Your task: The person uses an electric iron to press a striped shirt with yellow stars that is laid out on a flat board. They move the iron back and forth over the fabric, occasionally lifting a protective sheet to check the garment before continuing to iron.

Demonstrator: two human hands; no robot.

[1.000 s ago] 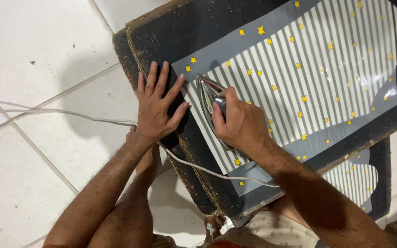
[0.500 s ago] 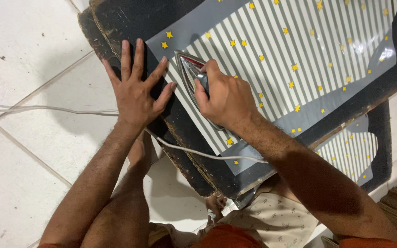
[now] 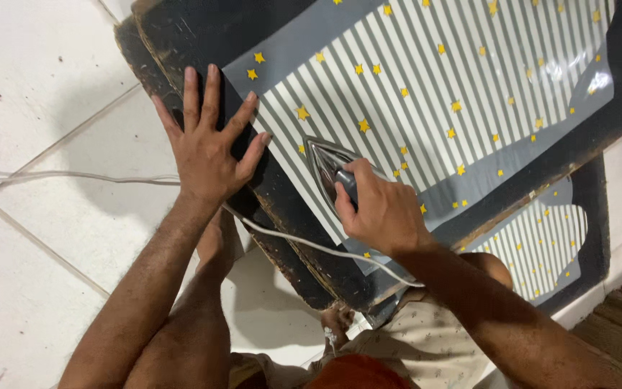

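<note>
My right hand (image 3: 381,209) grips the dark handle of a metal clothes iron (image 3: 323,163), whose pointed tip faces up-left on a grey and white striped cloth with yellow stars (image 3: 440,94). The cloth lies flat across a worn black board (image 3: 203,36). My left hand (image 3: 210,140) rests flat with fingers spread on the board's left edge, its fingertips touching the cloth's grey border.
A white power cord (image 3: 66,176) runs from the left over the white tiled floor (image 3: 30,86) and under my arms toward the iron. More striped cloth (image 3: 541,248) hangs lower right. My bare legs and foot (image 3: 336,317) are below the board.
The view has shifted, so the board and cloth sit lower and further right in frame. The iron stays on the cloth's lower-left part under my right hand. My left hand remains flat on the board.
</note>
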